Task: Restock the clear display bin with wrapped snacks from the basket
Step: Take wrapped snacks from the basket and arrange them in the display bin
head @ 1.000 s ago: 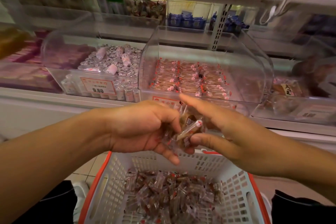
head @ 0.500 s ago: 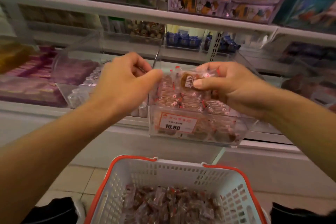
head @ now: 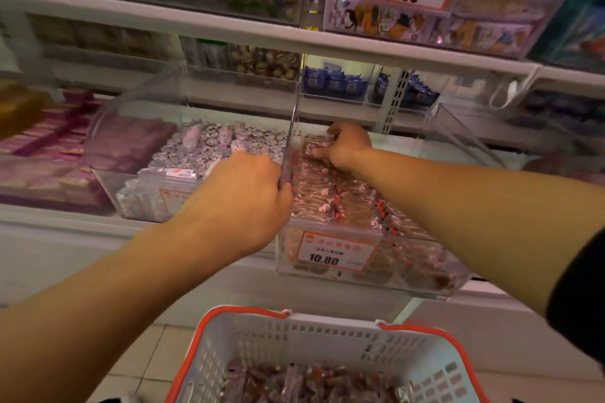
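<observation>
The clear display bin [head: 397, 260] with a 10.80 price label sits on the lower shelf, filled with red-and-brown wrapped snacks [head: 340, 196]. My right hand [head: 348, 147] reaches deep into its back left corner and pinches a small bunch of wrapped snacks, low over the pile. My left hand [head: 248, 198] is at the bin's left side, fingers curled round its upright clear edge. Below, the white basket [head: 294, 337] with an orange rim holds more wrapped snacks [head: 311, 383].
A second clear bin [head: 137, 193] of silver-wrapped sweets stands directly left of the display bin. Pink boxes lie further left. An upper shelf edge [head: 294, 39] with bins labelled 13.80 and 18.80 overhangs the work area. Tiled floor shows beside the basket.
Both hands rose from above the basket to the shelf. My right hand carried the snacks into the back of the bin; my left hand moved to the bin's left edge.
</observation>
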Demonstrator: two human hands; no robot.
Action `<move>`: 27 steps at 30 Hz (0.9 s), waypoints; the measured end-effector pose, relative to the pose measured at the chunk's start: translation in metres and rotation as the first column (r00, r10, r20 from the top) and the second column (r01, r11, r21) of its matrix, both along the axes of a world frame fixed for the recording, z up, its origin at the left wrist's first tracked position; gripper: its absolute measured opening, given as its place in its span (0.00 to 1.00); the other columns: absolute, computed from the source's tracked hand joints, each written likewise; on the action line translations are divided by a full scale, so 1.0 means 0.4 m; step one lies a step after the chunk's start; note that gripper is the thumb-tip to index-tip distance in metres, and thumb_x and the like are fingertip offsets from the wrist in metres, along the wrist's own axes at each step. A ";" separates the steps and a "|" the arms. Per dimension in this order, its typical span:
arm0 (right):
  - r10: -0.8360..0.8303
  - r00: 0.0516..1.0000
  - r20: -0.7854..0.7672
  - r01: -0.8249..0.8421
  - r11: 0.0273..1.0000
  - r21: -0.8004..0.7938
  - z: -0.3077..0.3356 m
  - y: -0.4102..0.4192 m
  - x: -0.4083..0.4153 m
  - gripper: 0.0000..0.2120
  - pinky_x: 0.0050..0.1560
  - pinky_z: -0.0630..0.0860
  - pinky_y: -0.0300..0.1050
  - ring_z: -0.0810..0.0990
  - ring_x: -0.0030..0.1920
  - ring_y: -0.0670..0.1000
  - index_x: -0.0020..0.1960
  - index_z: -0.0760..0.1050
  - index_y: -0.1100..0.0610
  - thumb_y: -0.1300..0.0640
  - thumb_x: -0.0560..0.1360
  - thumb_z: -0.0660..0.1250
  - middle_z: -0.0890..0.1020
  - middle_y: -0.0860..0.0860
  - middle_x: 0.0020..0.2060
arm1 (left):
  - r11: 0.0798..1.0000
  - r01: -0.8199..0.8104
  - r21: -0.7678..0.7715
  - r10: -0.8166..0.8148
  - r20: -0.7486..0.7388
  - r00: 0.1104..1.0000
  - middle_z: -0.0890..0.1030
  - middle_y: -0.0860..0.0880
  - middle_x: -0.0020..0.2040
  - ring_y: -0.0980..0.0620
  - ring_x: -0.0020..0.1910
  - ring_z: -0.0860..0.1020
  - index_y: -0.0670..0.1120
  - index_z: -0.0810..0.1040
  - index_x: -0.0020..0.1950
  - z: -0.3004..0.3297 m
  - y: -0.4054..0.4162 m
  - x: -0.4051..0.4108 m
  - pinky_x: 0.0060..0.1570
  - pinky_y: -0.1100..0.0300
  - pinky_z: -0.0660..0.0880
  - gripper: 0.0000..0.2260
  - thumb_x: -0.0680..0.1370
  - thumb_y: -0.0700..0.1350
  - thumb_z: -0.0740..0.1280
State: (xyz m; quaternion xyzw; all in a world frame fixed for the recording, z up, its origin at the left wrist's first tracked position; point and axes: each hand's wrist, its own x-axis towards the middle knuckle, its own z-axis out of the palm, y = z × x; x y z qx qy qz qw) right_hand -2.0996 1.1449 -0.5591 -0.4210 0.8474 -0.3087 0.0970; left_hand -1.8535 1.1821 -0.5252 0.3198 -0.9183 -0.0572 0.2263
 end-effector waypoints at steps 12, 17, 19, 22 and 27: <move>-0.310 0.950 0.032 0.311 0.940 -0.137 -0.019 -0.012 0.035 0.15 0.46 0.69 0.46 0.76 0.52 0.56 0.65 0.70 0.61 0.64 0.79 0.62 0.77 0.57 0.57 | 1.000 -0.003 0.025 0.003 -0.025 1.000 0.74 0.48 0.32 0.45 0.34 0.73 0.48 0.70 0.32 -0.006 -0.007 0.006 0.32 0.57 0.62 0.16 0.79 0.51 0.59; -0.282 0.941 0.188 0.310 0.940 -0.144 -0.038 -0.042 0.071 0.20 0.47 0.68 0.42 0.76 0.54 0.55 0.71 0.68 0.58 0.66 0.80 0.60 0.75 0.56 0.64 | 1.000 0.006 0.017 -0.005 -0.041 0.999 0.73 0.49 0.31 0.47 0.33 0.73 0.47 0.69 0.31 -0.007 -0.005 0.007 0.29 0.57 0.60 0.16 0.78 0.49 0.60; -0.240 0.959 0.150 0.258 0.959 -0.115 -0.033 -0.032 0.055 0.19 0.47 0.70 0.42 0.74 0.49 0.53 0.68 0.70 0.58 0.63 0.78 0.67 0.77 0.56 0.62 | 1.000 0.001 0.023 0.000 -0.047 0.999 0.72 0.50 0.30 0.48 0.32 0.72 0.47 0.68 0.30 -0.008 -0.004 0.007 0.27 0.58 0.58 0.17 0.78 0.49 0.61; -0.272 0.959 0.083 0.277 0.959 -0.060 -0.024 -0.015 0.027 0.29 0.43 0.71 0.44 0.80 0.54 0.57 0.63 0.73 0.60 0.53 0.68 0.81 0.80 0.56 0.57 | 1.000 -0.012 0.021 0.013 -0.053 0.998 0.71 0.51 0.29 0.53 0.29 0.69 0.48 0.67 0.29 -0.010 -0.005 0.006 0.26 0.61 0.57 0.18 0.79 0.49 0.60; -0.318 0.948 -0.021 0.319 0.947 0.041 -0.033 -0.025 0.024 0.24 0.40 0.70 0.45 0.82 0.52 0.58 0.46 0.73 0.60 0.43 0.67 0.79 0.83 0.57 0.53 | 1.000 -0.014 0.019 0.015 -0.060 0.998 0.72 0.52 0.30 0.53 0.30 0.70 0.49 0.68 0.31 -0.012 -0.006 0.008 0.26 0.61 0.58 0.16 0.79 0.50 0.60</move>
